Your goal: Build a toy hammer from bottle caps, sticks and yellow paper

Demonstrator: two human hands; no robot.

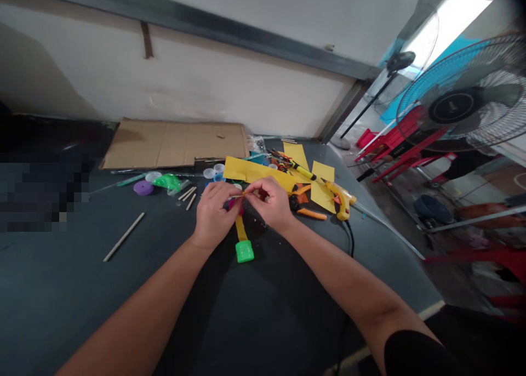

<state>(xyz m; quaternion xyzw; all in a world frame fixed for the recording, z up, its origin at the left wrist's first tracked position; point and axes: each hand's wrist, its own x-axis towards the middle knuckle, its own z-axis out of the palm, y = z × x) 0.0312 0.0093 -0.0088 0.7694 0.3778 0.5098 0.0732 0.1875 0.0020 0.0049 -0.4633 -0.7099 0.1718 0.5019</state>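
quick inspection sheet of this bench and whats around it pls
surface: dark table top, flattened cardboard sheet at the back
job's things: thin stick pinched between both hands
clutter: green plastic cap on yellow strip, yellow card, hot glue gun, orange-handled pliers, purple tape roll, loose wooden stick
grippers: left hand and right hand meet at the stick
cables: black cable runs from the glue gun toward the near edge
surroundings: pedestal fan, red chairs
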